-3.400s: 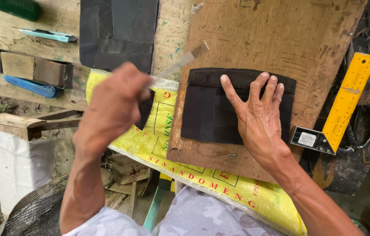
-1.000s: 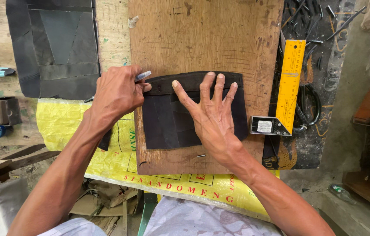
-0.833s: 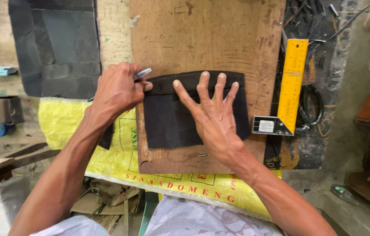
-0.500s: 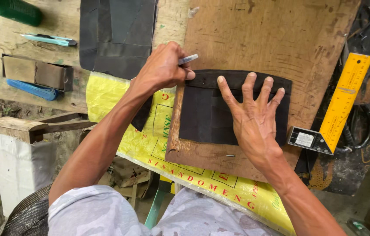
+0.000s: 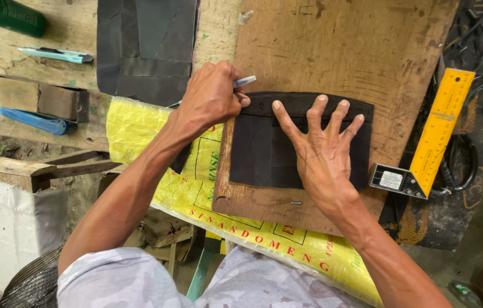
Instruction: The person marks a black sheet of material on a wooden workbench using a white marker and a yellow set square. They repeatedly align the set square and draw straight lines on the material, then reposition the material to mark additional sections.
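The black sheet (image 5: 264, 148) looks matt and leathery, lying on a rough, scratched wooden board (image 5: 344, 51). Beneath the board, the yellow sack (image 5: 156, 171) is glossy woven plastic. Right of the board, the yellow square ruler (image 5: 438, 128) looks like painted metal.

Left hand (image 5: 210, 97) has come in from left of the wooden board (image 5: 338, 51), where it was 3.4 s ago, and now sits fisted at the top left corner of the black sheet (image 5: 258, 154), gripping a thin metal blade (image 5: 244, 81). The blade tip pokes out to the right, probably just above the sheet edge; contact is hard to see. From 0.5 s ago, the left hand dropped slightly toward the sheet.
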